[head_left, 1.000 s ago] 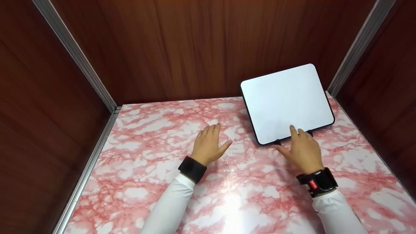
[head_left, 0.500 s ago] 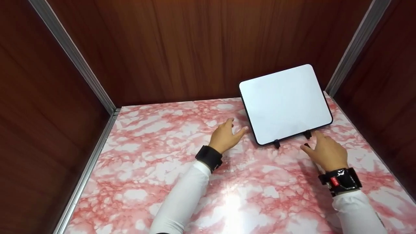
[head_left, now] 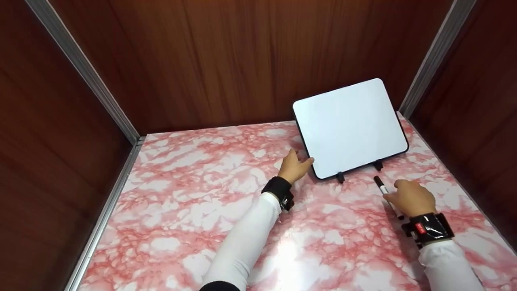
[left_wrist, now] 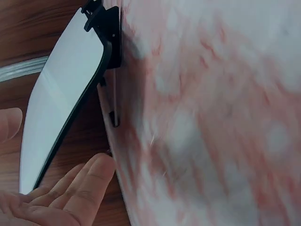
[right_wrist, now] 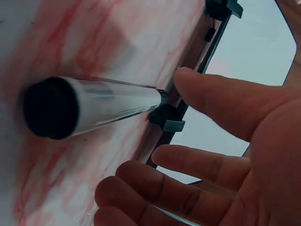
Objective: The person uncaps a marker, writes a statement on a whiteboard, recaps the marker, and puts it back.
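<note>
A white dry-erase board (head_left: 349,125) with a black rim leans back on a black stand (head_left: 340,177), whose two front hooks hold its lower edge. At the board's left edge is my left hand (head_left: 295,166). Its thumb and fingers (left_wrist: 89,190) are spread to either side of that edge; contact cannot be made out. A marker pen (head_left: 384,189), white with black ends, lies on the table in front of the board. Over it hovers my right hand (head_left: 412,199), thumb and loosely bent fingers (right_wrist: 136,181) apart, not closed on the marker (right_wrist: 113,103).
The pink-and-white marbled table (head_left: 181,218) spreads to the left and front. Dark wood panels (head_left: 210,60) rise behind and at both sides, with metal corner posts (head_left: 93,81). The board stands close to the back panel and right corner.
My left hand has moved right to the board's left edge. My right hand has drawn back from the board's lower edge, to the right and toward me, uncovering the marker.
</note>
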Tool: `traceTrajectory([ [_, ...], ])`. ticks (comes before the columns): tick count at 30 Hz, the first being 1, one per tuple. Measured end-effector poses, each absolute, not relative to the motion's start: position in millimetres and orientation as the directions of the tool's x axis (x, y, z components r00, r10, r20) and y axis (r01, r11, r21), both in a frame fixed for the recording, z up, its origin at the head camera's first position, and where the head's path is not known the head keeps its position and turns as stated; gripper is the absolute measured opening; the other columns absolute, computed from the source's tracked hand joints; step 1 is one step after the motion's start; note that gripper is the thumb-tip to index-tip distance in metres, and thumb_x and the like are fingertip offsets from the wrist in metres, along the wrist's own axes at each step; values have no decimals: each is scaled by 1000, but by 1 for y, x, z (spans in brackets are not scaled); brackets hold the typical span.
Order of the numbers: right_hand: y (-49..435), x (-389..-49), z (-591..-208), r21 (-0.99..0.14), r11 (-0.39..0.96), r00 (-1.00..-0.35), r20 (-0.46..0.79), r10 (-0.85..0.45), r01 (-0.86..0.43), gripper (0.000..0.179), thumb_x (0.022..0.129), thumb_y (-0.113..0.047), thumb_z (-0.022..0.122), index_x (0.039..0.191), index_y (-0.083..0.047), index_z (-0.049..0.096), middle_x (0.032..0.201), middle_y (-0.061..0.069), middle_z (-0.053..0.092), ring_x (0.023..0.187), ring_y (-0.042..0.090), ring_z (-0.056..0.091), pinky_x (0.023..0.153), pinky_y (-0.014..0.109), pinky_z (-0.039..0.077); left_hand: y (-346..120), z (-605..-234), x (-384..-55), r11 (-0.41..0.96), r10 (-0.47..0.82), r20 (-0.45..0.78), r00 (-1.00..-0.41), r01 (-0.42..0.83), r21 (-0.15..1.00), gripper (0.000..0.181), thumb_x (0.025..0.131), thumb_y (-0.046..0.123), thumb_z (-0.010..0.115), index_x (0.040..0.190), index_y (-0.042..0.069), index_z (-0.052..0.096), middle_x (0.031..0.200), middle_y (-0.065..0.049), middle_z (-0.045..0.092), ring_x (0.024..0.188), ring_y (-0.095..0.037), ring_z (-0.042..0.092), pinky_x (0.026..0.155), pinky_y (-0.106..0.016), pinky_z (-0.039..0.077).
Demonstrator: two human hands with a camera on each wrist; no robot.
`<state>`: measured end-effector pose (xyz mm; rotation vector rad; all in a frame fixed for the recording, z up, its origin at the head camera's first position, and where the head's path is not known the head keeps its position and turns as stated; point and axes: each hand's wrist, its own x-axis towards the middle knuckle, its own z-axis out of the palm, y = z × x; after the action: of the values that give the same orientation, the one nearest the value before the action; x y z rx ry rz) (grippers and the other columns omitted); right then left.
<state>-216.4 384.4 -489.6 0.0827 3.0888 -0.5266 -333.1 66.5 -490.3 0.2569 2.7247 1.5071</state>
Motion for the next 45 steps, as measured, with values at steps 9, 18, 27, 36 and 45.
traceTrajectory([
  [9,385,-217,-500,-368,930,-1000,0,11,10,16,82,-12,70,75,-1,61,63,7,57,53,25,52,44,37,39,95,-505,-346,340,118,13,-993,52,939,44,92,22,65,124,-7,56,111,-17,67,104,-23,62,87,-27,50],
  [18,383,-218,-505,-381,925,-1000,0,11,10,11,76,-3,63,67,-5,57,60,6,54,50,25,51,43,37,39,108,-509,-348,324,104,66,-992,96,941,19,88,12,67,102,-1,67,99,-13,68,92,-20,62,83,-26,50],
  [27,381,-216,-508,-353,936,-1000,17,19,12,11,76,-2,60,66,-5,56,60,8,54,52,28,51,44,41,38,109,-510,-349,343,89,93,-992,118,932,13,84,1,62,93,-3,69,89,-12,67,81,-18,58,78,-28,51],
  [36,380,-216,-512,-345,938,-999,9,45,39,12,79,-2,58,67,-2,57,63,12,54,53,30,52,44,45,40,109,-511,-347,332,93,105,-990,130,934,16,84,-1,61,96,-2,71,92,-12,69,84,-18,59,79,-27,51],
  [45,382,-214,-514,-346,937,-999,-9,52,52,12,80,-2,56,68,-3,56,64,12,54,53,30,51,43,44,39,106,-508,-346,338,85,81,-993,106,935,16,85,1,61,97,0,72,92,-12,70,86,-19,61,78,-27,51],
])
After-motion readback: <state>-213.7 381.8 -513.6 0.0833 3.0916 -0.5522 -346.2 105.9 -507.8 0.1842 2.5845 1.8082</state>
